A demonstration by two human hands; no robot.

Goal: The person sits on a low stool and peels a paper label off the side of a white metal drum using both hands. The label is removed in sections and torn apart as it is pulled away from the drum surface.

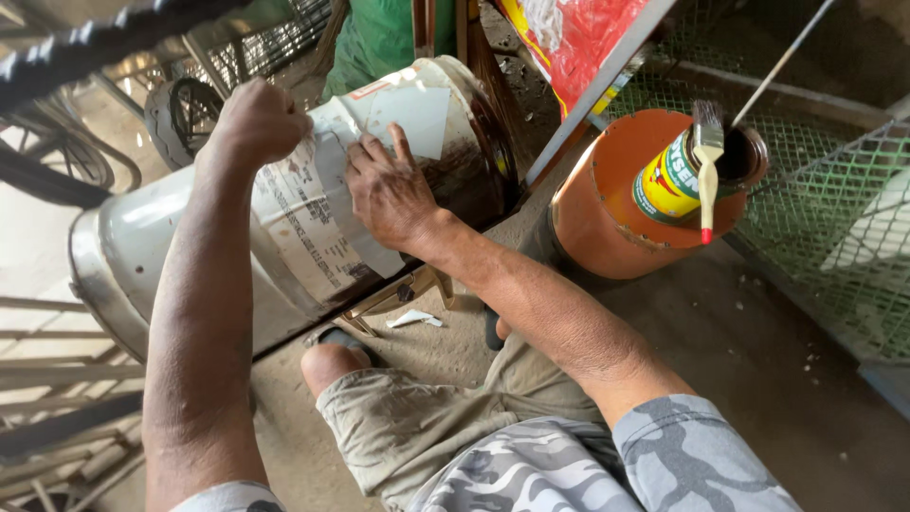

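Setting: a rough metalwork or paint workshop. Evidence: bare dusty concrete floor (777, 379); green wire mesh panel (834, 228) at right; metal bars (57, 379) at lower left; paint can (675, 178) with brush (707, 161) in orange bucket (607, 209), upper right.

One cam only, head-worn, looking steeply down over the person's own lap and arms. It sits close: both forearms run up from the bottom edge to the left hand (256, 123) and right hand (389, 194), which lie on the white bucket (142, 237) lying on its side at upper left. View tilts a bit, ground runs off to the right toward an orange tub (597, 218). No 2nd view, so nothing shared.
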